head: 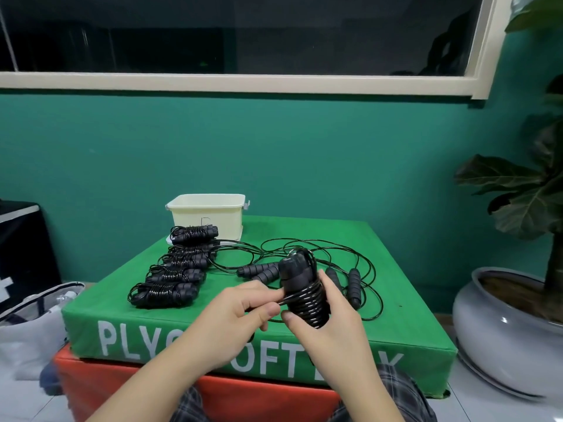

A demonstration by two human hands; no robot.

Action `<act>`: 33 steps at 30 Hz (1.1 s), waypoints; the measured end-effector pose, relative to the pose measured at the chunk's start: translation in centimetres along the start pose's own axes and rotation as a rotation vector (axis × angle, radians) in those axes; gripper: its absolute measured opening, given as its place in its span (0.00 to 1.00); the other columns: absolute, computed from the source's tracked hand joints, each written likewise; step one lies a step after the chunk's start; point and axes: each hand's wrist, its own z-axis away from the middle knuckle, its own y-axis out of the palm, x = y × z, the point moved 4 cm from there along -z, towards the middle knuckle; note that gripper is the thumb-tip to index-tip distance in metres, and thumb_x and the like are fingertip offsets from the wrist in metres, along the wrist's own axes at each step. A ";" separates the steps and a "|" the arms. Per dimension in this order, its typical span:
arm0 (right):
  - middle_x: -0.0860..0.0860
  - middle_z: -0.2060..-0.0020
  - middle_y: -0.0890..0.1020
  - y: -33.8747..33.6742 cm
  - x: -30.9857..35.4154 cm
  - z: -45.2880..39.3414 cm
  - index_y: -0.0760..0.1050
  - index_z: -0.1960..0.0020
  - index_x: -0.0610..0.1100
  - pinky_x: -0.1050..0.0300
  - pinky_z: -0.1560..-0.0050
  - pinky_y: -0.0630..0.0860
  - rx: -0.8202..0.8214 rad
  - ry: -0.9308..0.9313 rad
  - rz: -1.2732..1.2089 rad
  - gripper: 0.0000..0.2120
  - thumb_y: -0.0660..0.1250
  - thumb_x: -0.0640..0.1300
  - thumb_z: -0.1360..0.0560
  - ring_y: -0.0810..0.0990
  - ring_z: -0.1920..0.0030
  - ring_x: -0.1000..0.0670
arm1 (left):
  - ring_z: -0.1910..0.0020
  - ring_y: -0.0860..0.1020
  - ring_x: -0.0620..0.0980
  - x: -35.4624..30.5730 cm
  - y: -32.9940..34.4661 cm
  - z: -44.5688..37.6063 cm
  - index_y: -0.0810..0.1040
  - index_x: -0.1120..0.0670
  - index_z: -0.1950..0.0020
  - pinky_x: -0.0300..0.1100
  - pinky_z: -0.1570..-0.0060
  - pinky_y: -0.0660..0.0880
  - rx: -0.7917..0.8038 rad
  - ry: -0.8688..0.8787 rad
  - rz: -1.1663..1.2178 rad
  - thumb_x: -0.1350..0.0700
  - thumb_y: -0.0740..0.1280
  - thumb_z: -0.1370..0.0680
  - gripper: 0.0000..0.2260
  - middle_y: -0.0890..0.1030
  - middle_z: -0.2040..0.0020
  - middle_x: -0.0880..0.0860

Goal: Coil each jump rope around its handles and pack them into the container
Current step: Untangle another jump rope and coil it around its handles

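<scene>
Hands (330,312) around coiled jump rope (304,293)

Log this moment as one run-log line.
right hand: holds half-coiled rope | left hand: pinches its cord | coiled bundles: beside container | loose ropes: waiting

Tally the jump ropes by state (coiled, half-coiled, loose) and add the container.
Coiled ropes, set down: 5 (they overlap, so the count is approximate)
Half-coiled rope, held: 1
Loose ropes: 2
Container: 1
Total: 9
</scene>
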 end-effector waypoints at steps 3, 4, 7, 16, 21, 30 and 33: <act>0.62 0.50 0.79 0.0 0.3 0.4 0.65 0.36 0.59 0.71 0.53 0.71 0.028 0.048 -0.118 0.28 0.74 0.51 0.32 0.77 0.51 0.65 | 0.69 0.76 0.40 0.5 -0.7 0.0 0.83 0.38 0.62 0.29 0.65 0.70 -0.089 -0.029 -0.026 0.56 0.71 0.27 0.11 0.79 0.65 0.39; 0.61 0.52 0.79 0.0 0.4 0.5 0.66 0.39 0.58 0.72 0.56 0.71 0.047 0.052 -0.158 0.25 0.74 0.49 0.31 0.77 0.53 0.65 | 0.70 0.76 0.40 0.5 -1.0 0.0 0.83 0.38 0.64 0.29 0.66 0.70 -0.123 -0.033 -0.049 0.53 0.72 0.28 0.09 0.80 0.66 0.40; 0.57 0.57 0.81 0.0 0.7 0.7 0.69 0.43 0.56 0.71 0.58 0.72 0.090 0.044 -0.267 0.19 0.73 0.46 0.29 0.79 0.58 0.61 | 0.67 0.74 0.43 0.8 -1.4 -0.2 0.77 0.39 0.65 0.33 0.64 0.67 -0.187 0.026 -0.299 0.34 0.65 0.29 0.11 0.78 0.68 0.42; 0.52 0.57 0.84 0.8 0.9 0.5 0.79 0.48 0.52 0.60 0.53 0.77 0.212 -0.025 -0.423 0.22 0.67 0.60 0.38 0.81 0.57 0.55 | 0.53 0.72 0.32 2.5 0.4 -0.3 0.67 0.45 0.52 0.33 0.55 0.67 -0.120 -0.068 -0.180 0.19 0.43 0.36 0.34 0.75 0.54 0.42; 0.55 0.51 0.77 1.1 0.8 0.4 0.79 0.49 0.54 0.59 0.46 0.73 0.183 -0.066 -0.379 0.20 0.63 0.63 0.36 0.78 0.49 0.58 | 0.46 0.78 0.38 2.8 0.9 -0.4 0.76 0.49 0.42 0.34 0.47 0.73 -0.054 -0.134 0.152 0.19 0.54 0.40 0.41 0.81 0.47 0.41; 0.66 0.33 0.67 1.4 1.3 0.2 0.62 0.36 0.77 0.74 0.35 0.58 0.102 -0.246 -0.209 0.24 0.54 0.49 0.22 0.62 0.30 0.65 | 0.47 0.75 0.42 2.5 0.2 -0.2 0.67 0.43 0.40 0.44 0.45 0.72 -0.025 -0.246 -0.377 0.23 0.55 0.41 0.37 0.76 0.47 0.39; 0.71 0.32 0.63 1.1 1.2 0.1 0.55 0.34 0.79 0.77 0.37 0.58 0.163 -0.241 -0.067 0.25 0.54 0.56 0.26 0.60 0.31 0.69 | 0.63 0.73 0.39 2.7 0.3 0.3 0.69 0.44 0.42 0.40 0.59 0.72 0.060 -0.273 -0.346 0.24 0.57 0.40 0.34 0.76 0.59 0.44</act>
